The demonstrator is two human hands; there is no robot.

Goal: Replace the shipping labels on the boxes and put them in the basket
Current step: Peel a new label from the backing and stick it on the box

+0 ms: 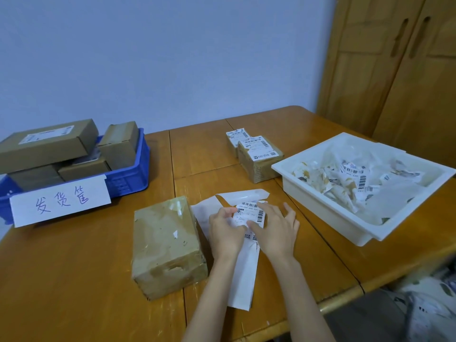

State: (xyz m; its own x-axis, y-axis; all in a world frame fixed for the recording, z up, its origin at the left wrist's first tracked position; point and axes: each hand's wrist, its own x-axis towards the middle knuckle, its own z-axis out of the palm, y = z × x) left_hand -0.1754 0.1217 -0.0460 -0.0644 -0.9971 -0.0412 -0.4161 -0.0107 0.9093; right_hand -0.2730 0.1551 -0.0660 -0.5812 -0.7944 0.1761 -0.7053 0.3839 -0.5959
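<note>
A brown taped box (166, 245) with no label on top lies on the wooden table (74, 280). Just right of it, a strip of white label backing paper (244, 275) lies flat, carrying a printed shipping label (251, 211). My left hand (225, 233) pinches the label's lower left edge with curled fingers. My right hand (276, 230) rests on the label, its thumb and forefinger at the label's lower edge. The blue basket (128, 176) at the far left holds several brown boxes. Two labelled boxes (256, 154) stand at the table's middle back.
A white tray (328, 208) at the right holds torn labels and backing scraps. A handwritten paper sign (60, 201) leans on the basket's front. A wooden cabinet (394, 70) stands behind at the right. Patterned fabric (424, 307) lies below the table's right edge.
</note>
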